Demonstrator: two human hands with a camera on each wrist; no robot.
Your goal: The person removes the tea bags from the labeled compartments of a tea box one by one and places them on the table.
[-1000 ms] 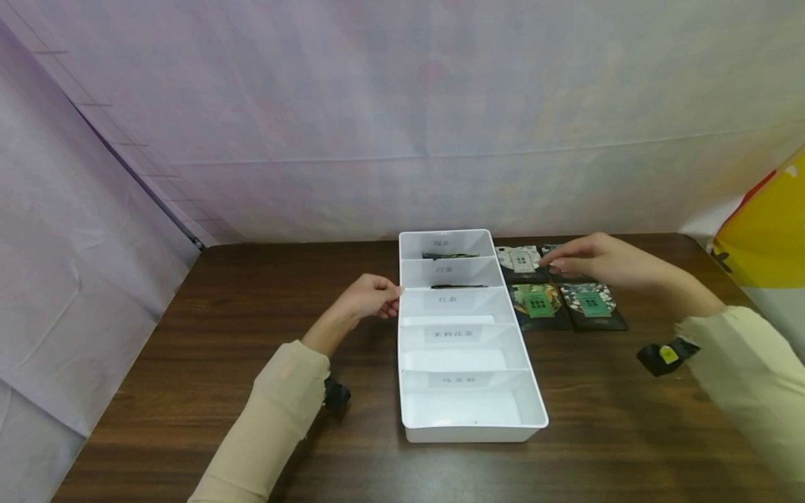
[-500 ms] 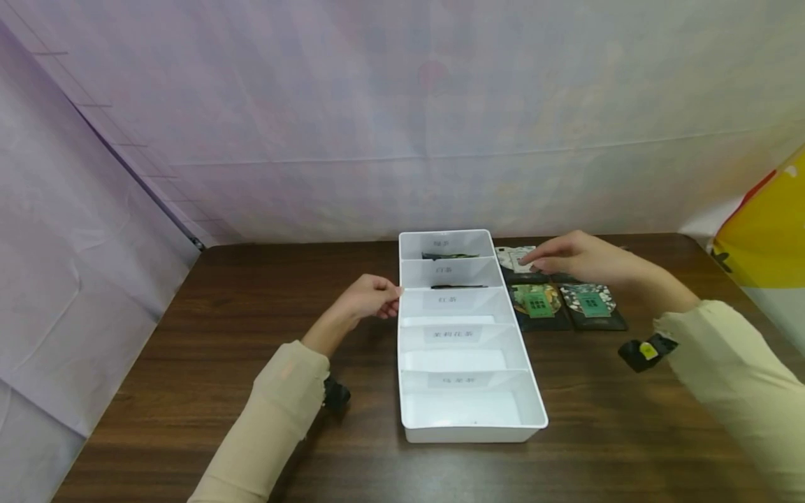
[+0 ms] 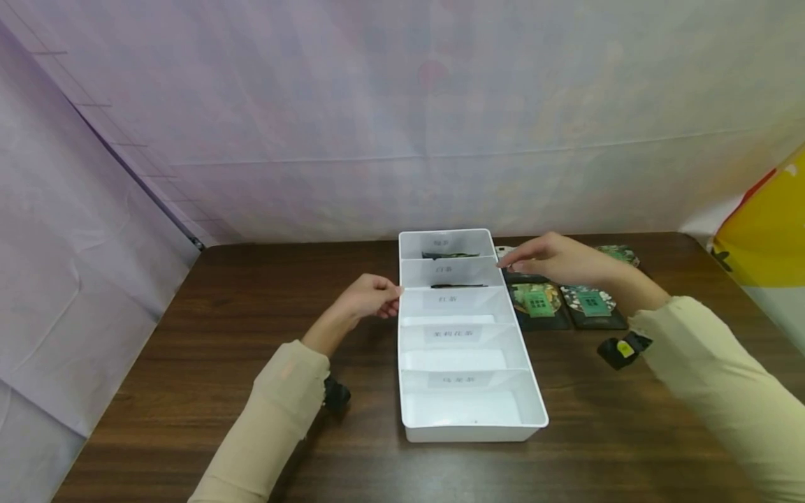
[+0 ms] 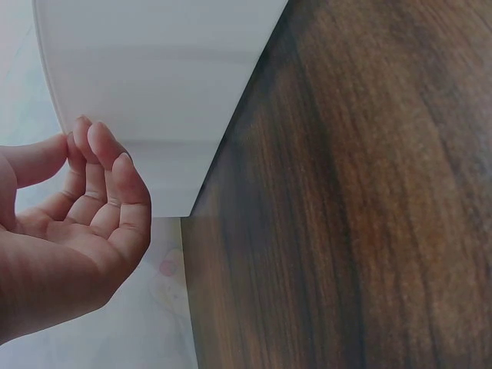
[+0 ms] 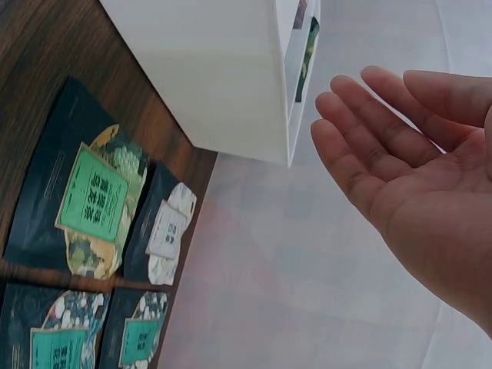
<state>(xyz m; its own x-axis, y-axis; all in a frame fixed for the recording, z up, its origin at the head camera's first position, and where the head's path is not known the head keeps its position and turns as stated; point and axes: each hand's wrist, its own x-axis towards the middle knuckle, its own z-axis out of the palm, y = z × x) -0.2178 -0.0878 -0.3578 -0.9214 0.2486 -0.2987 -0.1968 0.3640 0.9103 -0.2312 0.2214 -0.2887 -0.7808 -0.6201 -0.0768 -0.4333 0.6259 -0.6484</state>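
Note:
A long white divided box [image 3: 474, 433] with labelled compartments stands on the table. My left hand [image 3: 367, 297] pinches its left rim between thumb and fingertips, as the left wrist view confirms. My right hand [image 3: 560, 258] is at the box's right rim near the second compartment from the back, its fingers loosely extended and holding nothing; whether it touches the rim I cannot tell. Dark pouches stand on edge in the two rearmost compartments, one pouch [image 3: 449, 256] at the back and another pouch [image 3: 459, 286] in front of it.
Right of the box, several dark pouches lie flat: a green-labelled pouch [image 3: 537, 307], a teal-labelled pouch [image 3: 591, 307], a white-labelled pouch [image 5: 163, 234] and another teal-labelled pouch [image 5: 140, 338]. A pale curtain [image 3: 302, 140] hangs behind the brown table [image 3: 629, 412].
My right hand has moved left from above the flat pouches to the box's right rim, uncovering the far right pouch. My left hand and the box have stayed put.

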